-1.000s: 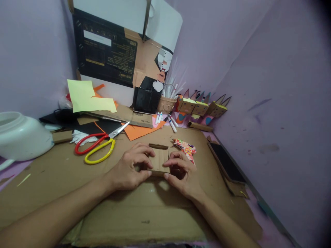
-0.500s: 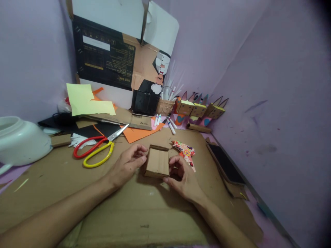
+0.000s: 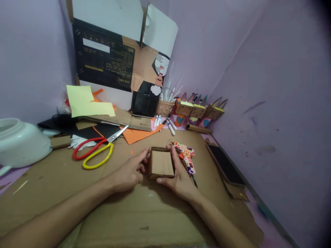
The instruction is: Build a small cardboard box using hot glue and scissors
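Note:
A small, shallow cardboard box (image 3: 161,163) without a lid lies between my hands, its plain brown inside showing. My right hand (image 3: 179,177) grips it along the right side, thumb at the near edge and fingers reaching to the far corner. On the other side, my left hand (image 3: 131,172) points its index finger along the box's left wall, at or close to the far left corner. Its other fingers are loosely curled and apart from the thumb. Just past my right hand lie patterned paper pieces (image 3: 184,153) and a dark pencil-like stick (image 3: 194,181).
Scissors (image 3: 110,139) with red and yellow handles lie left of the box. A white pot (image 3: 23,144) stands at far left. Markers (image 3: 170,126), orange paper (image 3: 136,135) and cardboard animal figures (image 3: 199,112) are at the back. A phone (image 3: 226,164) rests by the right wall.
The box has shifted slightly right. My right hand has closed along its right side, and my left index finger has straightened while the other fingers curled. The dark stick now shows.

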Motion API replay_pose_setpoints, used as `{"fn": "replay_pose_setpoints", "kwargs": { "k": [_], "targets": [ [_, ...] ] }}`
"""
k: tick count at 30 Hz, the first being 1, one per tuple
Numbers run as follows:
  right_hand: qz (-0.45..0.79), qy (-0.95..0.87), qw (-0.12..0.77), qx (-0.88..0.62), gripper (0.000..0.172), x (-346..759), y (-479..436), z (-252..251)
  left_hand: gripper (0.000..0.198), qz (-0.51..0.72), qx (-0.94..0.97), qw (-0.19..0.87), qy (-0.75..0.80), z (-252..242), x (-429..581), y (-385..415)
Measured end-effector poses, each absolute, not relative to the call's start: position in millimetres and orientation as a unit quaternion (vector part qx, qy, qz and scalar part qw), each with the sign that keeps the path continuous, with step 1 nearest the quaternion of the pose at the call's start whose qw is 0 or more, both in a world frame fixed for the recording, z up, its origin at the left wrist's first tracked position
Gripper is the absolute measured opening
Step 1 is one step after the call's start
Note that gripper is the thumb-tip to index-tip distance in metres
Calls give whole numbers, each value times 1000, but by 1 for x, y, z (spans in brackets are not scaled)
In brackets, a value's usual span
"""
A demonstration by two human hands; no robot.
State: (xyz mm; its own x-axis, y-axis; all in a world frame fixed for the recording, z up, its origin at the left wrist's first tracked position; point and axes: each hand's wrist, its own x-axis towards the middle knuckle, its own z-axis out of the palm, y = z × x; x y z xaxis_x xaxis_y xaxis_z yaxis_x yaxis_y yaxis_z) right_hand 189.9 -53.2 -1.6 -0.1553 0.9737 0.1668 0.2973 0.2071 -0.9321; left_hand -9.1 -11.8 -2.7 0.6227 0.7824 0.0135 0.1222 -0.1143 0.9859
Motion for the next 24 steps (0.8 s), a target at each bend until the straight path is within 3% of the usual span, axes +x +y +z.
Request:
{"fn": "replay_pose_setpoints", "kwargs": {
  "k": [5,11,17,24],
  "targets": [
    [438,-622,450,-467,112,187,-54,2,95,264,744,496,363,15,0,-23],
    [425,-620,458,-474,115,188,-55,-2,79,310,672,551,385,14,9,-26],
    [388,-638,453,-488,112,191,-56,-7,91,341,642,572,379,10,8,-24],
    [475,-624,427,-450,107,189,-63,-2,85,371,613,604,349,23,9,-27]
  ]
}}
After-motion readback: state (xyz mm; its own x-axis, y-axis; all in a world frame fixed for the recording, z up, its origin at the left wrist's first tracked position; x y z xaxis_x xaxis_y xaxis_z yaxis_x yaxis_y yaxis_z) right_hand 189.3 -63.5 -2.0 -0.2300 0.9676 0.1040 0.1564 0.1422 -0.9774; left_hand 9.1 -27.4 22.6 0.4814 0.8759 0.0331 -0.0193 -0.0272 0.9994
